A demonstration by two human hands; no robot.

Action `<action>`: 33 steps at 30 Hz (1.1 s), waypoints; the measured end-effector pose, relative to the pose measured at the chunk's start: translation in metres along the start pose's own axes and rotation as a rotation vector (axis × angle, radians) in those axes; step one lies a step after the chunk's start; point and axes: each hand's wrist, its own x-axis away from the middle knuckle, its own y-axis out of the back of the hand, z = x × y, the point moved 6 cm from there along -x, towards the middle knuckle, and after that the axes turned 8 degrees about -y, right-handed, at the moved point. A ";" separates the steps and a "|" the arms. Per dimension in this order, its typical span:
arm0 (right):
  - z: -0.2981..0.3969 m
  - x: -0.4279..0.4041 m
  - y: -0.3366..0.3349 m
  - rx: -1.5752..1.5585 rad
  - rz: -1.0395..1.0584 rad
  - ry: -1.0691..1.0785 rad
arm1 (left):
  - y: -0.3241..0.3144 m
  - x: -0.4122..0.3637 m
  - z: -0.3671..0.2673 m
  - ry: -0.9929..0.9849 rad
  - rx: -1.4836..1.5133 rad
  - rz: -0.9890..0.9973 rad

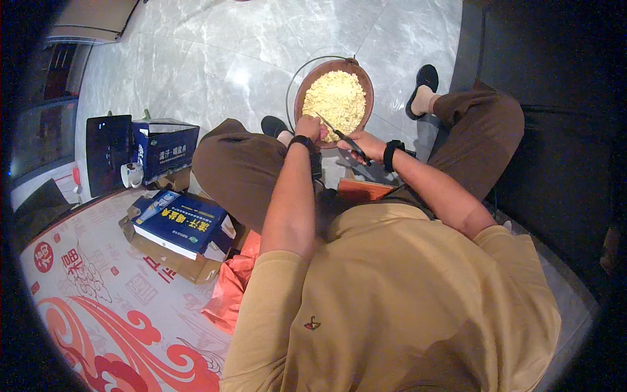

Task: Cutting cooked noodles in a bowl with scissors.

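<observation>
A brown bucket point(369, 93) with a thin wire handle stands on the floor between my feet, filled with pale yellow crumbly pieces point(335, 95). My right hand point(371, 145) grips a black-handled cutting tool point(353, 147), scissors or a knife. Its slim dark blade points up and left over the bucket's near side. Close to the blade, my left hand point(309, 128) is over the bucket's near left rim with its fingers curled. Whatever may be between those fingers is too small to make out. Both wrists wear black bands.
To my left, a table with a red-patterned cover point(112, 274) bears a blue printed box point(181, 220) on brown cardboard. Red crumpled material point(232, 284) lies beside it. A white mug point(132, 175) stands near another blue box point(169, 147). An orange-red object point(365, 189) sits between my legs.
</observation>
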 end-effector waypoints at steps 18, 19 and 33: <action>0.002 0.003 0.005 0.039 -0.128 0.043 | -0.010 0.013 -0.016 0.392 0.838 -0.051; 0.003 0.003 0.004 0.023 -0.111 0.040 | -0.010 0.013 -0.014 0.395 0.841 -0.049; 0.009 0.007 0.003 -0.018 -0.055 0.039 | -0.029 -0.020 0.038 0.089 0.383 -0.001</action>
